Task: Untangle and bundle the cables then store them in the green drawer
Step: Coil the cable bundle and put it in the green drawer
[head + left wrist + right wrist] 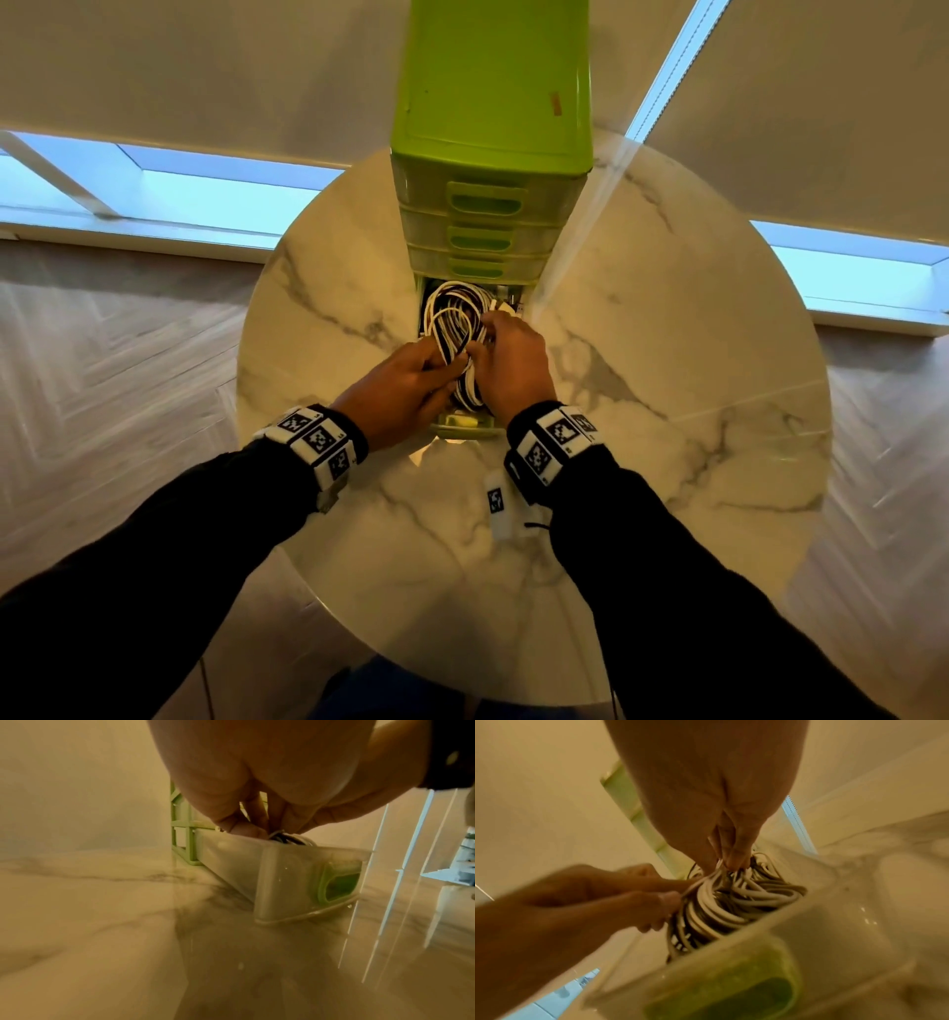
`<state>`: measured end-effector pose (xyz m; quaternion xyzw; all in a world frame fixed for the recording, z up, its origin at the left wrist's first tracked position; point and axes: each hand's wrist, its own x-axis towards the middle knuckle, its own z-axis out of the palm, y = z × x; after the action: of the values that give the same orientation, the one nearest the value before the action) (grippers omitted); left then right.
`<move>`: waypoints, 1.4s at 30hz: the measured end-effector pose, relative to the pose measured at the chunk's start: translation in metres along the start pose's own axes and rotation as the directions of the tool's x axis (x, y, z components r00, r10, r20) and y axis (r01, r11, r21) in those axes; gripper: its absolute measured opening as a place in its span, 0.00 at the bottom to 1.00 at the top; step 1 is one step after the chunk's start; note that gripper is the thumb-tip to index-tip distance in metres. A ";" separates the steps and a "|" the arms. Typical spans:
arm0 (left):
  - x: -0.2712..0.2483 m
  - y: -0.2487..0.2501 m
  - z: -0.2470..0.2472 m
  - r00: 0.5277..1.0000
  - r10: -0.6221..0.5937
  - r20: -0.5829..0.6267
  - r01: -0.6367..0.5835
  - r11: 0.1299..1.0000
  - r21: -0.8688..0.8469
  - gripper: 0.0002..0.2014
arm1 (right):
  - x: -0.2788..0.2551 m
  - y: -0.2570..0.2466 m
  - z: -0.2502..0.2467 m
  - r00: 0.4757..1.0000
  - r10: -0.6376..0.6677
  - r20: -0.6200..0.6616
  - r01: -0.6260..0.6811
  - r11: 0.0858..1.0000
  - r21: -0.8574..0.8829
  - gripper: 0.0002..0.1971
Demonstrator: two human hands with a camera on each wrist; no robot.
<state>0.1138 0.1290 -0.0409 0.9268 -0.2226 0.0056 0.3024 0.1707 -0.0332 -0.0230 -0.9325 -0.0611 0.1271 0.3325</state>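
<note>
A coiled bundle of white and black cables [454, 321] lies in the pulled-out bottom drawer [464, 429] of the green drawer unit [490, 87]. My left hand [411, 385] grips the bundle from the left and my right hand [506, 362] pinches it from the right, both over the drawer. In the right wrist view the cables [731, 902] fill the clear drawer [795, 933], with my right fingertips [734, 860] pinching the top strands and my left hand [654, 902] holding the coil's side. From the left wrist, my left hand [246, 829] dips into the drawer [282, 882].
The drawer unit stands at the far side of a round marble table [667, 360]. Three shut drawers [482, 231] sit above the open one. A small white tagged device [498, 506] lies on the table near my right wrist. Wood floor surrounds the table.
</note>
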 end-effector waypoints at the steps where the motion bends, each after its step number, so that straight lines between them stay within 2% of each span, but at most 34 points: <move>1: -0.001 -0.004 -0.001 1.000 0.000 0.008 0.000 0.999 -0.033 0.19 | 0.002 0.003 0.003 0.999 -0.036 -0.015 0.035 0.999 -0.020 0.17; 4: 0.001 -0.015 -0.004 0.999 -0.032 0.026 0.035 0.993 -0.110 0.13 | -0.003 0.012 0.009 0.971 -0.192 -0.141 0.186 0.981 -0.049 0.11; 6: 0.007 -0.018 -0.005 0.994 -0.103 0.036 0.105 0.992 -0.063 0.12 | -0.007 0.018 0.012 0.951 -0.279 -0.132 0.270 0.960 -0.077 0.14; 7: 0.011 -0.018 -0.009 0.977 -0.202 0.061 0.205 0.978 -0.031 0.11 | -0.010 0.020 0.014 0.946 -0.314 -0.081 0.306 0.947 -0.102 0.18; 9: 0.018 -0.017 -0.018 0.894 -0.428 0.133 0.436 0.899 -0.036 0.14 | -0.019 0.022 0.017 0.922 -0.387 0.024 0.384 0.904 -0.187 0.23; 11: 0.023 -0.018 -0.023 0.829 -0.546 0.121 0.555 0.830 -0.062 0.25 | -0.028 0.027 0.017 0.879 -0.455 0.144 0.477 0.840 -0.258 0.25; 13: 0.026 -0.023 -0.023 0.790 -0.610 0.058 0.613 0.786 -0.082 0.42 | -0.037 0.029 0.014 0.865 -0.367 0.341 0.470 0.832 -0.296 0.42; 14: 0.027 -0.028 -0.024 0.770 -0.635 0.064 0.638 0.763 -0.103 0.51 | -0.040 0.030 0.013 0.856 -0.325 0.402 0.475 0.802 -0.362 0.49; 16: 0.032 -0.042 -0.026 0.750 -0.645 0.146 0.661 0.719 -0.213 0.69 | -0.041 0.032 0.014 0.842 -0.283 0.458 0.501 0.725 -0.472 0.63; 17: 0.037 -0.049 -0.028 0.760 -0.622 0.188 0.648 0.698 -0.306 0.74 | -0.040 0.033 0.017 0.840 -0.260 0.476 0.499 0.715 -0.490 0.66; 18: 0.045 -0.055 -0.030 0.782 -0.587 0.210 0.615 0.672 -0.412 0.75 | -0.038 0.033 0.019 0.842 -0.250 0.477 0.491 0.720 -0.490 0.66; 20: 0.061 -0.061 -0.035 0.826 -0.534 0.181 0.533 0.634 -0.560 0.64 | -0.036 0.031 0.020 0.854 -0.292 0.430 0.486 0.741 -0.463 0.56; 22: 0.072 -0.068 -0.034 0.836 -0.536 0.122 0.496 0.640 -0.587 0.53 | -0.035 0.031 0.015 0.850 -0.308 0.428 0.490 0.762 -0.423 0.47; 24: 0.077 -0.076 -0.030 0.825 -0.557 0.095 0.503 0.648 -0.572 0.48 | -0.035 0.029 0.007 0.815 -0.287 0.503 0.498 0.790 -0.356 0.44; 27: 0.081 -0.080 -0.025 0.811 -0.583 0.043 0.494 0.644 -0.585 0.45 | -0.025 0.022 -0.002 0.793 -0.307 0.526 0.513 0.802 -0.307 0.46; 30: 0.089 -0.077 -0.023 0.797 -0.603 -0.030 0.501 0.687 -0.526 0.42 | -0.017 0.022 -0.002 0.793 -0.286 0.538 0.498 0.814 -0.301 0.45; 35: 0.087 -0.099 -0.032 0.823 -0.559 0.099 0.511 0.654 -0.557 0.48 | 0.001 0.026 -0.009 0.797 -0.285 0.533 0.480 0.835 -0.270 0.44; 40: 0.086 -0.103 -0.045 0.853 -0.506 0.129 0.485 0.675 -0.556 0.46 | 0.032 0.023 -0.011 0.806 -0.309 0.506 0.512 0.792 -0.332 0.51; 42: 0.086 -0.100 -0.046 0.864 -0.479 0.157 0.471 0.657 -0.589 0.45 | 0.037 0.024 -0.012 0.813 -0.331 0.479 0.527 0.768 -0.363 0.52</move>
<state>0.2384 0.1911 -0.0465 0.8041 0.0392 -0.1397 0.5766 0.2106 -0.0518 -0.0371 -0.9001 -0.3712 0.2085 0.0922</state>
